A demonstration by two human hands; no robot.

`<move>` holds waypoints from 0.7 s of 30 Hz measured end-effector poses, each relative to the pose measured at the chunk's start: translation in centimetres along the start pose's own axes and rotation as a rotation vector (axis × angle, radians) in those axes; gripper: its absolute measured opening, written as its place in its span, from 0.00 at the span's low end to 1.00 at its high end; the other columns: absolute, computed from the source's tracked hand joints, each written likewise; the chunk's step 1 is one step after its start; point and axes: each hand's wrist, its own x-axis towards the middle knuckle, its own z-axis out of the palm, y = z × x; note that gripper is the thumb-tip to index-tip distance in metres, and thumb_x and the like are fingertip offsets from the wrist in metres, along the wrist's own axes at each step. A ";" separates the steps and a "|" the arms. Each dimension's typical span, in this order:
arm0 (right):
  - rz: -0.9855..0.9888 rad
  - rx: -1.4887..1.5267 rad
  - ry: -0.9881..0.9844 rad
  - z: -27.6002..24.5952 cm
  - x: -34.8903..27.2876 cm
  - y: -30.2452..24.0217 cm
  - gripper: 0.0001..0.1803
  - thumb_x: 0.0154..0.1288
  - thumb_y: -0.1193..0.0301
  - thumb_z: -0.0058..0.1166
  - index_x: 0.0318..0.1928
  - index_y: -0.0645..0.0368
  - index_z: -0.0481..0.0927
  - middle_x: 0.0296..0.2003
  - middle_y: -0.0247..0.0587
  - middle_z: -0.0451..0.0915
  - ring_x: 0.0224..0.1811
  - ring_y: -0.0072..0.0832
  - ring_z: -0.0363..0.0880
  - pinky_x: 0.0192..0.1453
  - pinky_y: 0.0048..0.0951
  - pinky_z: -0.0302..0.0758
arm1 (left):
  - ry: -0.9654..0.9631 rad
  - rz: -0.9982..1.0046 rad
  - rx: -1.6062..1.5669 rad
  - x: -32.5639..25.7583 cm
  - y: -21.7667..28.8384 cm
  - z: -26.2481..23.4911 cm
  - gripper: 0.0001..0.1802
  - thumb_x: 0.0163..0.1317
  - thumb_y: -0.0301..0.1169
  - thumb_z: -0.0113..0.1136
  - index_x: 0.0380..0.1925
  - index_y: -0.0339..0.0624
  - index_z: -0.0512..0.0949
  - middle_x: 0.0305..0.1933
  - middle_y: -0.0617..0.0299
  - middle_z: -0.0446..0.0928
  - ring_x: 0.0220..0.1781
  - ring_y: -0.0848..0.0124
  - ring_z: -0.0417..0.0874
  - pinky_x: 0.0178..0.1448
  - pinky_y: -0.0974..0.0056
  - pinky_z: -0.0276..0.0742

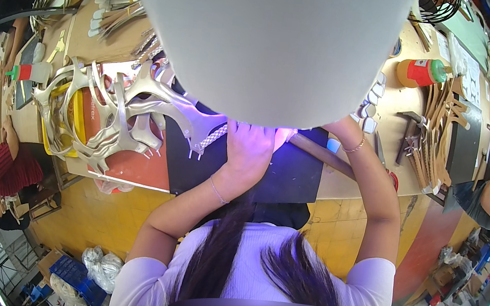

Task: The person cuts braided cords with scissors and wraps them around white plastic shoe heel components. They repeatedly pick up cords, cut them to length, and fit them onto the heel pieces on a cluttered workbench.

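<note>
White and smooth, a large shade (265,44) fills the upper middle; its lower rim covers the fingertips of the left hand (250,147), whose fingers lie close together, and most of the right hand (342,129), so I cannot tell whether either grips anything; a silvery strap (196,123), lit purple, reaches from the left up to the left hand, over a black mat (299,185); a brown strip (319,153) slants beneath the right forearm; left of the mat, more silvery straps (136,134) are heaped over a red board (135,166); beyond the right arm lie brown straps (424,158) and a green-capped bottle (418,72); farther off, a co-worker in dark red (7,174) is at the left, another in grey-blue (488,210) at the right.
</note>
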 end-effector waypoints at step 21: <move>0.042 0.020 0.015 0.1 0.3 -0.6 0.10 0.56 0.60 0.68 0.38 0.46 0.86 0.40 0.28 0.77 0.49 0.28 0.72 0.59 0.38 0.57 | -0.019 0.023 -0.219 -0.1 -1.6 -0.6 0.20 0.56 0.24 0.64 0.51 0.30 0.79 0.62 0.48 0.74 0.59 0.54 0.76 0.60 0.51 0.71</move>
